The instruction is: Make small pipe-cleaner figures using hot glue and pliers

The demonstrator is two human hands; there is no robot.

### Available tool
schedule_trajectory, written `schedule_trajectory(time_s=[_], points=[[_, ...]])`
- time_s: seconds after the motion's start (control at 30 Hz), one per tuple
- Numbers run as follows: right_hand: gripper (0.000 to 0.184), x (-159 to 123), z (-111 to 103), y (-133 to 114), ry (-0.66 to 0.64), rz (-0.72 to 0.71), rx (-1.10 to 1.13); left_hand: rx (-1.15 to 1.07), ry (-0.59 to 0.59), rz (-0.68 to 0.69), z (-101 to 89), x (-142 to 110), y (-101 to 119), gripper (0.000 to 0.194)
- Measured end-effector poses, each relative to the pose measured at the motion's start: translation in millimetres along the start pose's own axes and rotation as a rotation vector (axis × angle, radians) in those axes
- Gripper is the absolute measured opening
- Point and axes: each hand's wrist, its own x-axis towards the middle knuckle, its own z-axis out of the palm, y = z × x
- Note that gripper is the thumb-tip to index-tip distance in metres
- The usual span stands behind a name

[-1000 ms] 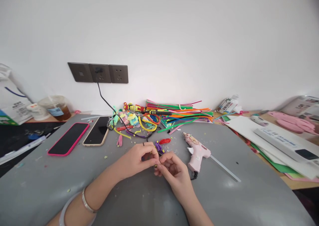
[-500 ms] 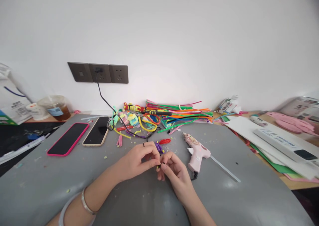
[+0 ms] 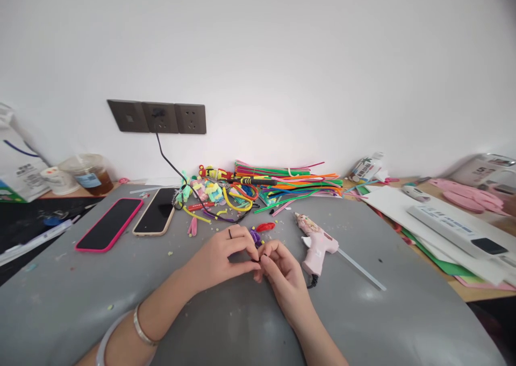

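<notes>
- Small dark piece, mostly hidden by the fingertips, is held between both hands, to the left of the glue gun and a little nearer the wearer than its nozzle.
- Left hand, farther left of the glue gun than the other hand, has its thumb and index finger together on the piece; a black ring is on one finger, and a silver bangle is on the forearm.
- Right hand, just left of the glue gun's handle, has thumb and index finger closed on the same piece, the other fingers curled. How firmly either grips cannot be told.
- The pink glue gun lies on the grey mat, nozzle pointing away, with a translucent glue stick sticking out of its back.
- Left of the nozzle, just beyond the hands, sit a red piece and a purple piece.
- Beyond the glue gun, towards the wall, lie many coloured stems; a heap of pastel scraps lies to their left.
- Well to the left of the glue gun are a pink-cased phone and a beige-cased phone.
- To the right of the glue gun are white sheets with a long white box on top.
</notes>
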Motion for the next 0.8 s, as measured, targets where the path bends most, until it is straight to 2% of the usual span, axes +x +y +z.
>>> schedule_trajectory(time_s=[0.23,0.43,0.67,0.8], points=[[0.023,-1.1,-1.7,2.2,0.027,-0.047,-0.045,-0.029,0.025,-0.013,-0.8,0.4,-5.5,0.015],[0.028,-1.1,0.7,-5.0,0.023,0.002,-0.043,-0.048,0.051,-0.024,-1.5,1.7,-1.9,0.021],[0.033,-1.5,0.6,-1.8,0.033,0.113,0.129,-0.042,0.138,0.081,0.3,2.0,-2.8,0.015],[0.033,-1.5,0.3,1.2,0.031,0.103,0.142,0.070,0.150,0.171,-2.4,2.7,-2.0,0.012]])
